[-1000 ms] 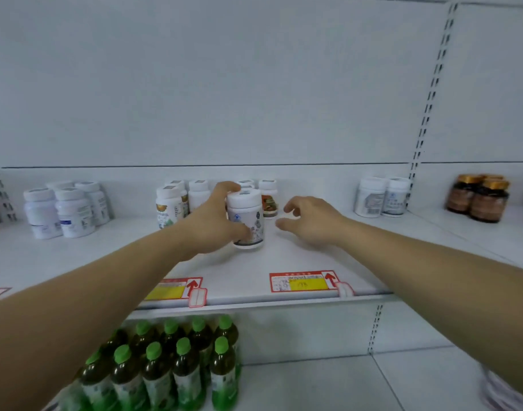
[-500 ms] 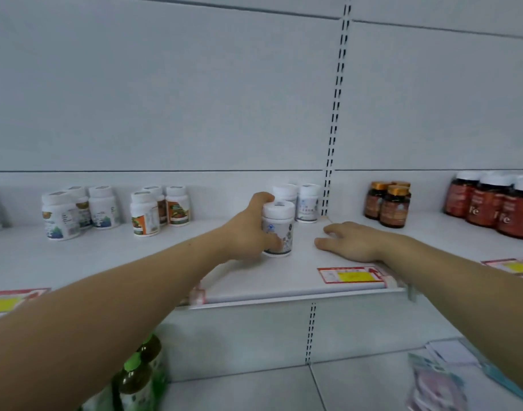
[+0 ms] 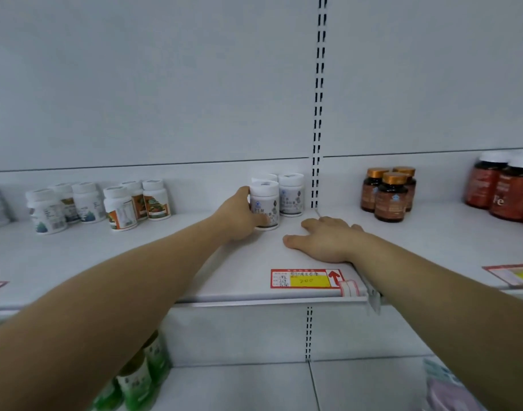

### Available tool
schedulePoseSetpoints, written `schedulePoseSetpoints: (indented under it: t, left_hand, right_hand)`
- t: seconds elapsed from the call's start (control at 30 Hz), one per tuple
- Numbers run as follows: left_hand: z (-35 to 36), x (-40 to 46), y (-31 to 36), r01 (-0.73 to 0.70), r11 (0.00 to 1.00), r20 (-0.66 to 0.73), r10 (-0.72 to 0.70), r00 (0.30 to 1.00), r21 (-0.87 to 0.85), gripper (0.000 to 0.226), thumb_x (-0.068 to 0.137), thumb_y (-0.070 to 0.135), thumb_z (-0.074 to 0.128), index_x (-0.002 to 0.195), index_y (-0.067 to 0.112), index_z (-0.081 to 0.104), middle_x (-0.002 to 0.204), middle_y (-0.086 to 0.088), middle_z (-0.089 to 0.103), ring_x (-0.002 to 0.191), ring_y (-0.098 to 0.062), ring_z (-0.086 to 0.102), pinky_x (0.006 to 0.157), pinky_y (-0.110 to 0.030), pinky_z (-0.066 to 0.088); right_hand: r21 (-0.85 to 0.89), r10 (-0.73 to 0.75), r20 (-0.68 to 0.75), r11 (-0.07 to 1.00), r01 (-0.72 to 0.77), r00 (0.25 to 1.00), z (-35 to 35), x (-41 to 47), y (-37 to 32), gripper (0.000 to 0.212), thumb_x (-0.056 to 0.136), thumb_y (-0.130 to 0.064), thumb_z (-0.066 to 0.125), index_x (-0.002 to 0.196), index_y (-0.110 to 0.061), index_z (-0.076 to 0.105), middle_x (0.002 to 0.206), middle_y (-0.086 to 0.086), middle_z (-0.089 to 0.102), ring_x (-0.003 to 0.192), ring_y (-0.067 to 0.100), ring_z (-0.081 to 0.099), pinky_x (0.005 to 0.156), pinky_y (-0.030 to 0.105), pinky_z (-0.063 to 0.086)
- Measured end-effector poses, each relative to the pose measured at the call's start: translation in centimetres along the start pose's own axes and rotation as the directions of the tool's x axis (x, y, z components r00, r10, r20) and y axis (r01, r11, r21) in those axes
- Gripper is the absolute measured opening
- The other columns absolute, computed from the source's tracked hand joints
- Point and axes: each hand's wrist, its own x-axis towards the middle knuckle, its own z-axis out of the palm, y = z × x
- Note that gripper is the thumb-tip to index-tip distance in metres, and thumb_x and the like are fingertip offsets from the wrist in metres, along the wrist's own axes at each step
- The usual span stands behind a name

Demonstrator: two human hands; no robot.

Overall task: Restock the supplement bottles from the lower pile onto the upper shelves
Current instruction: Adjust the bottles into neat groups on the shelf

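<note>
Left hand [image 3: 239, 213]: reaches deep onto the shelf, fingers and thumb curled round the side of a white bottle [image 3: 265, 205]; grip sits on the label band, below the cap.
Right hand [image 3: 322, 238]: flat on the shelf [image 3: 230, 271], palm down, fingers straight, holding nothing; looks like a brace.
Bottle in hand: upright, base on or just off the shelf board, can't tell which. It stands at the front of a small group of matching white bottles [image 3: 291, 194], just beside the slotted upright [image 3: 316, 185].
Handling, my read: small rigid plastic, screw cap, probably light. Glossy label may be a bit slick, so a wrap round the body is safer than a pinch on the cap. Not fragile, but narrow enough to tip and knock its neighbours.
Contents: white walls are opaque; fill level not visible.
Other white bottles [image 3: 46, 210]: clusters to the left, well apart, green and orange labels, all upright and capped.
Amber bottles [image 3: 390, 197]: three with gold caps, right of the upright; dark glass or plastic, contents not readable.
Red bottles [image 3: 512, 188]: larger, white caps, far right edge.
Price tag [image 3: 306, 278]: red and yellow, on the shelf lip near the right wrist.
Lower shelf: green-capped drink bottles [image 3: 138, 378] at left; a soft packet [image 3: 450, 390] at right, blurred.
Step, judged: setting this bottle into line.
</note>
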Motion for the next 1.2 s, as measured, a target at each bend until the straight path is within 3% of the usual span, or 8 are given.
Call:
schedulePoseSetpoints:
  t: [0.27, 0.37, 0.47, 0.6, 0.73, 0.87, 1.03, 1.2]
  left_hand:
    - [-0.1, 0.4, 0.7, 0.067, 0.998, 0.056, -0.067, 0.996, 0.018, 0.072, 0.08, 0.036, 0.07, 0.14, 0.022, 0.032, 0.125, -0.003, 0.055, 0.099, -0.019, 0.052, 0.081, -0.028, 0.038]
    - [-1.4, -1.1, 0.8, 0.069, 0.992, 0.103, -0.08, 0.992, 0.101, 0.086, 0.079, 0.047, 0.068, 0.147, 0.024, 0.021, 0.14, -0.005, 0.045, 0.119, -0.023, 0.049, 0.087, -0.028, 0.037]
    - [-3.9, -3.6, 0.2, 0.025, 0.972, 0.138, -0.058, 0.989, 0.234, 0.083, 0.081, 0.052, 0.063, 0.147, 0.027, 0.02, 0.148, -0.003, 0.036, 0.129, -0.023, 0.043, 0.094, -0.028, 0.034]
    - [-8.6, -8.2, -1.6, -0.02, 0.925, 0.129, -0.032, 0.991, 0.379, 0.071, 0.084, 0.056, 0.056, 0.144, 0.031, 0.026, 0.148, 0.001, 0.036, 0.127, -0.022, 0.043, 0.1, -0.032, 0.034]
    - [-14.6, -13.4, -5.0, 0.024, 0.904, 0.058, -0.054, 0.997, 0.427, 0.068, 0.085, 0.056, 0.056, 0.143, 0.034, 0.03, 0.149, 0.004, 0.034, 0.131, -0.019, 0.039, 0.098, -0.027, 0.029]
    - [-22.3, -20.1, -10.5, 0.098, 0.882, -0.029, -0.095, 0.995, 0.46, 0.067, 0.084, 0.058, 0.055, 0.142, 0.036, 0.03, 0.15, 0.008, 0.032, 0.132, -0.016, 0.037, 0.101, -0.029, 0.029]
    - [-32.5, -30.1, -19.1, 0.271, 0.81, -0.159, -0.22, 0.963, 0.52, 0.068, 0.083, 0.059, 0.056, 0.142, 0.037, 0.03, 0.151, 0.011, 0.03, 0.131, -0.013, 0.037, 0.104, -0.03, 0.03]
    - [-40.5, -39.6, -27.8, 0.471, 0.718, -0.256, -0.396, 0.882, 0.512, 0.066, 0.086, 0.053, 0.056, 0.143, 0.032, 0.03, 0.151, 0.008, 0.03, 0.128, -0.014, 0.042, 0.102, -0.027, 0.032]
  right_hand:
    - [0.051, 0.026, -0.007, 0.998, -0.025, 1.0, -0.1, 0.3, 0.1, 0.096, 0.065, -0.088, 0.032, 0.145, -0.035, 0.03, 0.153, 0.002, 0.029, 0.138, 0.028, 0.027, 0.108, 0.051, 0.021]
    - [0.118, 0.008, -0.019, 0.993, -0.005, 1.0, -0.6, -0.1, 0.0, 0.092, 0.068, -0.084, 0.039, 0.144, -0.032, 0.033, 0.152, 0.003, 0.033, 0.135, 0.028, 0.033, 0.108, 0.045, 0.027]
    - [0.234, -0.105, -0.146, 0.963, 0.137, 0.984, -2.4, -0.6, -0.8, 0.072, 0.079, -0.069, 0.051, 0.138, -0.028, 0.042, 0.142, 0.004, 0.047, 0.123, 0.025, 0.048, 0.092, 0.031, 0.037]
    - [0.148, -0.198, -0.283, 0.958, 0.246, 0.939, -5.3, -0.9, -5.5, 0.073, 0.079, -0.067, 0.049, 0.137, -0.024, 0.042, 0.139, 0.005, 0.046, 0.118, 0.026, 0.048, 0.086, 0.032, 0.04]
    - [0.107, -0.326, -0.29, 0.923, 0.369, 0.9, -5.7, -1.9, -14.8, 0.079, 0.079, -0.069, 0.049, 0.143, -0.024, 0.036, 0.148, 0.003, 0.037, 0.131, 0.025, 0.039, 0.096, 0.034, 0.035]
    - [0.04, -0.497, -0.294, 0.847, 0.53, 0.816, -4.8, -3.2, -27.4, 0.066, 0.082, -0.064, 0.05, 0.131, -0.019, 0.047, 0.138, 0.006, 0.049, 0.11, 0.022, 0.048, 0.078, 0.031, 0.036]
    - [0.078, -0.649, -0.233, 0.73, 0.679, 0.725, -1.8, -6.8, -45.3, 0.076, 0.081, -0.068, 0.049, 0.141, -0.024, 0.038, 0.145, 0.003, 0.043, 0.126, 0.025, 0.043, 0.085, 0.032, 0.034]
    - [0.118, -0.813, -0.19, 0.538, 0.835, 0.551, 2.0, -12.7, -62.4, 0.077, 0.083, -0.067, 0.048, 0.145, -0.022, 0.035, 0.15, 0.002, 0.037, 0.132, 0.025, 0.039, 0.101, 0.036, 0.035]
